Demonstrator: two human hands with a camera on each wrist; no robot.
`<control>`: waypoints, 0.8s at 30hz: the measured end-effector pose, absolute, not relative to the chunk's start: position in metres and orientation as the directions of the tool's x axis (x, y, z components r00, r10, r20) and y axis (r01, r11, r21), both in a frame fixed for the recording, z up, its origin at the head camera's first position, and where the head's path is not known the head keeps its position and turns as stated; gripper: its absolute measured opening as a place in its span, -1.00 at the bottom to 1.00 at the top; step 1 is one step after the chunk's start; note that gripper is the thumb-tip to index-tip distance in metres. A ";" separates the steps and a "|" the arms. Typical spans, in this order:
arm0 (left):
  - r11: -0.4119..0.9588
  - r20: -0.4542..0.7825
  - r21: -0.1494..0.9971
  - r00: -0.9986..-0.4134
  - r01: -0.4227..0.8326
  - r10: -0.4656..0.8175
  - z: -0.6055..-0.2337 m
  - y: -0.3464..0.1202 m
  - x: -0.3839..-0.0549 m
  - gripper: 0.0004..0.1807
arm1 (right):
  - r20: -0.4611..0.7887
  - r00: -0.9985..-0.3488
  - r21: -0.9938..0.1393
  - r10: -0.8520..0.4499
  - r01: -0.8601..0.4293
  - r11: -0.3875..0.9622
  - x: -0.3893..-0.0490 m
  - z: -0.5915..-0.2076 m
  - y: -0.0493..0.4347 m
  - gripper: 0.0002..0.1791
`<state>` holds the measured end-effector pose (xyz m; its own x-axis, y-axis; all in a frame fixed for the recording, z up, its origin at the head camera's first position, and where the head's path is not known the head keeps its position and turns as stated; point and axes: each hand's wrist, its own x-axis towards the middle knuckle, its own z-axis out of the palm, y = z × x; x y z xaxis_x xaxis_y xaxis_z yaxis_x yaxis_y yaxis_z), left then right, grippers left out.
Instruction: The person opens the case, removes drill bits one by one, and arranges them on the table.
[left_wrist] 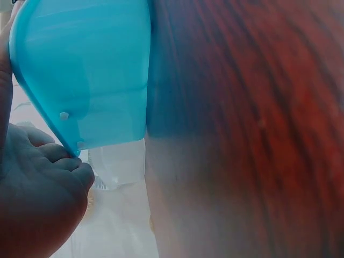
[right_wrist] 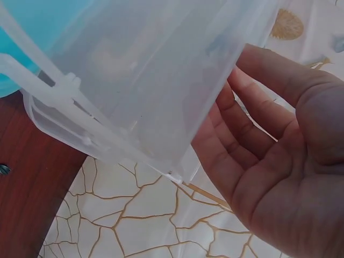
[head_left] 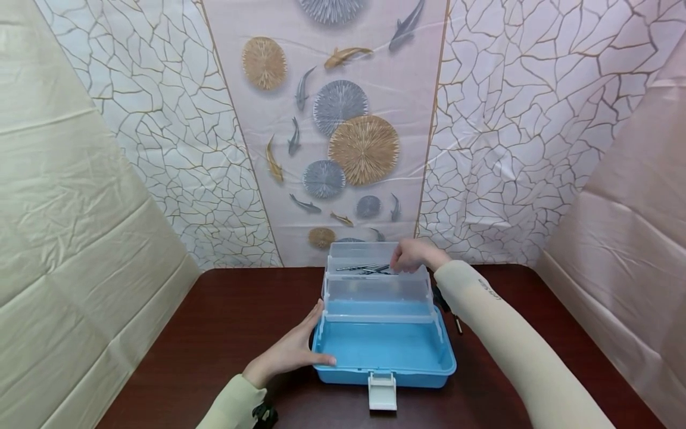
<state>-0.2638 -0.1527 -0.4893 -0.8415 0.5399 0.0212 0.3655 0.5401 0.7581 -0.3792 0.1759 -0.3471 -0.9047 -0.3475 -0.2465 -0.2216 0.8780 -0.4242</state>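
A blue toolbox point(head_left: 383, 378) stands with its lid up and translucent trays point(head_left: 383, 289) raised behind its main compartment. My left hand point(head_left: 292, 351) rests against the toolbox's left side, thumb over the rim near the front corner and fingers stretched toward the back. Several thin metal drill bits point(head_left: 356, 267) lie in the uppermost tray. Over that tray's right end is my right hand point(head_left: 415, 256), bent down with fingertips close to the bits. In the right wrist view, its fingers point(right_wrist: 252, 102) pass behind the tray's translucent edge; their tips are hidden, so I cannot tell whether they pinch a bit.
A white latch point(head_left: 382, 392) hangs open at the toolbox front. A dark tool with a metal tip point(head_left: 458, 325) lies right of the box, partly hidden by the right sleeve. The dark wooden table point(head_left: 214, 322) meets patterned cloth point(head_left: 482, 179) at the back.
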 end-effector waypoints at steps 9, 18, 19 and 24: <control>0.546 0.020 0.755 -0.845 0.363 0.534 -0.491 -0.152 -0.264 0.32 | -0.273 -0.897 -0.485 -0.347 -0.183 0.855 -0.383 -0.354 0.177 -0.90; 0.548 0.019 0.755 -0.846 0.362 0.533 -0.491 -0.151 -0.263 0.32 | -0.248 -0.888 -0.457 -0.387 -0.245 0.855 -0.384 -0.360 0.178 -0.88; 0.548 0.019 0.754 -0.847 0.361 0.532 -0.491 -0.151 -0.263 0.32 | -0.243 -0.886 -0.456 -0.395 -0.255 0.853 -0.384 -0.360 0.179 -0.88; 0.551 0.020 0.752 -0.848 0.361 0.529 -0.491 -0.151 -0.263 0.31 | -0.214 -0.874 -0.453 -0.435 -0.306 0.837 -0.384 -0.360 0.181 -0.85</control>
